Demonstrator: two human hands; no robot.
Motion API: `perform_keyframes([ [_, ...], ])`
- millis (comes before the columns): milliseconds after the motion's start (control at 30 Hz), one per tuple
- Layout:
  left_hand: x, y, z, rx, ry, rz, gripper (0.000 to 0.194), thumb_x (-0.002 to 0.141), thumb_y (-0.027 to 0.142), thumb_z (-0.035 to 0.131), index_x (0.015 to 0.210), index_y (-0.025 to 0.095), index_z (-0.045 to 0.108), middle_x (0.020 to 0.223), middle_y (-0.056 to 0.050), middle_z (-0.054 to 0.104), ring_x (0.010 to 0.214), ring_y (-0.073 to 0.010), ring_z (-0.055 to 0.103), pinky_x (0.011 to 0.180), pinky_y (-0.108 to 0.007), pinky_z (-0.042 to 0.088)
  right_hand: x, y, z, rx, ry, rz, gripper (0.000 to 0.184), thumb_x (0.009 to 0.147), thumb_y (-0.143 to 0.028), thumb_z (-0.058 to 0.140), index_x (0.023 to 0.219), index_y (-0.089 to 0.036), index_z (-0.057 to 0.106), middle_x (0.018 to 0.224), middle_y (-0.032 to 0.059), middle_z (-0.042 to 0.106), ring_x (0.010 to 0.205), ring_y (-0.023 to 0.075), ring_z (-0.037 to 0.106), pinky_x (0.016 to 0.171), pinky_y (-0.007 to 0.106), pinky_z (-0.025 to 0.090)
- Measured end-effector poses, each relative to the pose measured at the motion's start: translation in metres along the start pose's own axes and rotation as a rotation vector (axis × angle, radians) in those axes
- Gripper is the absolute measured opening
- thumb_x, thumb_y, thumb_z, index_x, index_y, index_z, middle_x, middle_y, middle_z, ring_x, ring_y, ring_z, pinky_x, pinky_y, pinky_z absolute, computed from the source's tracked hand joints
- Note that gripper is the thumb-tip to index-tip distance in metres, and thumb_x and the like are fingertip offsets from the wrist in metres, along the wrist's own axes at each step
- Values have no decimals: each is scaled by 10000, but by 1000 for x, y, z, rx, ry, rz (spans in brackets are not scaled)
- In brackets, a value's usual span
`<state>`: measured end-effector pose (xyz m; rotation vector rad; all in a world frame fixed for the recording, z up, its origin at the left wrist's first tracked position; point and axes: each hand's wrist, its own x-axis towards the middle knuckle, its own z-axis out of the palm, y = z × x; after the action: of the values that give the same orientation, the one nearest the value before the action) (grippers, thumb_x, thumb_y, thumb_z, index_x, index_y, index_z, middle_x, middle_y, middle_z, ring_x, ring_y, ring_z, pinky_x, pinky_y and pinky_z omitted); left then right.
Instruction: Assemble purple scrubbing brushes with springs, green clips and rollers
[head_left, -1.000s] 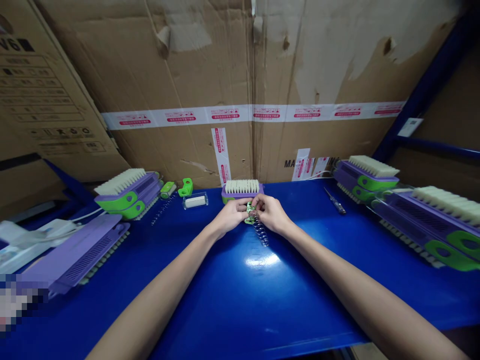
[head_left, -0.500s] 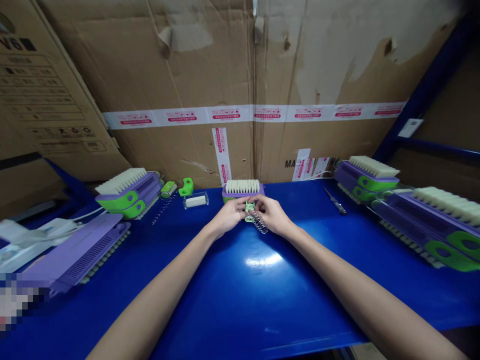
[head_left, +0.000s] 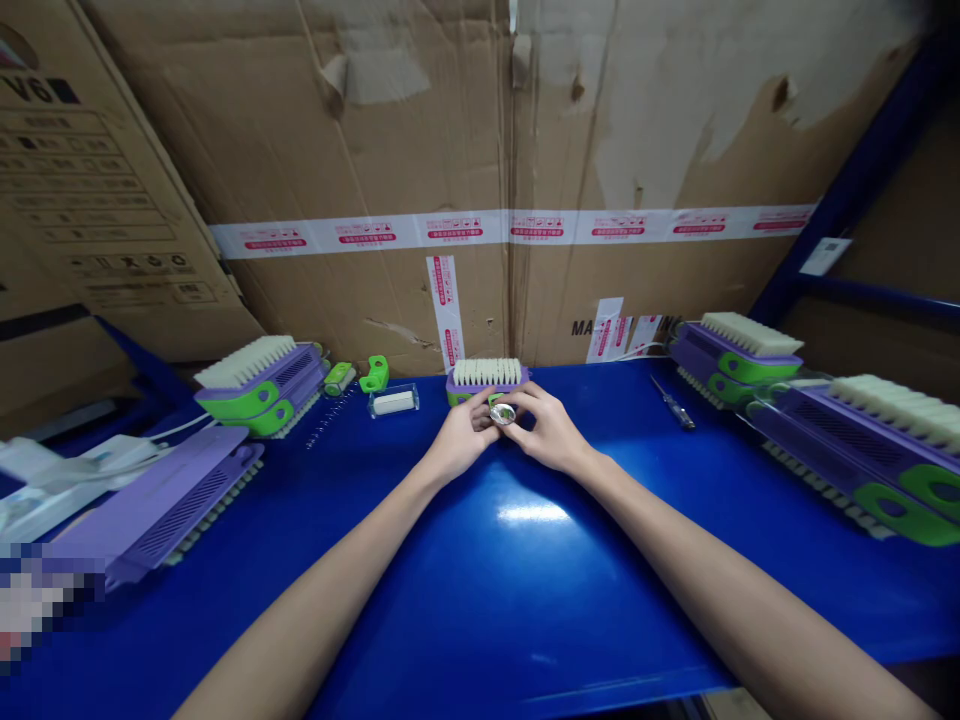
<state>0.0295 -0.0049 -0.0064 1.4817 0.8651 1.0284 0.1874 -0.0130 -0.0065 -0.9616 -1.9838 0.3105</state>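
A silvery coil spring [head_left: 502, 413], seen nearly end-on, sits between my two hands. My right hand [head_left: 553, 430] is closed on it, thumb below and fingers above. From the other side my left hand [head_left: 459, 440] closes in with bent fingers, gripping the small green plastic part at the spring's far end. That part is mostly hidden by the fingers and the spring. Just behind my fingertips stands a purple and green brush [head_left: 487, 373] with pale bristles facing up.
To the left lie a green clip [head_left: 374, 374], a clear case with a white block [head_left: 394, 401], a green-and-white piece [head_left: 340, 378] and a loose long spring [head_left: 330, 418]. Purple brushes [head_left: 262, 385] flank both sides. A screwdriver [head_left: 673, 405] rests at right. Cardboard [head_left: 375, 150] walls the back.
The spring, which hung down toward the lower right, now points nearly straight at me. My fingers have shifted around it, and the green part is now mostly covered.
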Motion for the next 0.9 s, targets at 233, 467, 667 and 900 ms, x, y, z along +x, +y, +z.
perform_keyframes([
  [233,1,-6,3,198,28,38,819,573,136,741,1323,84,415,886,-58,656,701,-120,592,654,-235,463,0,-2,-2,117,-23,167,165,830,-267,573,907,-161,673,881,58,683,782,173,616,735,296,480],
  [467,-3,-2,4,496,99,148,551,618,172,661,1157,118,563,625,48,545,553,-95,508,542,-210,387,-2,4,1,108,66,56,345,703,-246,711,1043,-222,664,1000,46,612,908,175,604,841,315,475],
  [667,-5,1,6,585,153,168,576,600,166,645,1168,125,559,616,53,546,563,-102,519,583,-221,412,-1,2,3,161,92,99,164,720,-194,667,883,-192,689,870,43,683,801,166,638,756,298,502],
  [900,-7,2,6,516,162,204,544,623,208,666,1148,117,556,641,32,571,598,-115,535,599,-228,432,2,-5,4,321,122,334,200,662,-244,706,840,-154,691,806,58,726,726,176,673,681,293,538],
])
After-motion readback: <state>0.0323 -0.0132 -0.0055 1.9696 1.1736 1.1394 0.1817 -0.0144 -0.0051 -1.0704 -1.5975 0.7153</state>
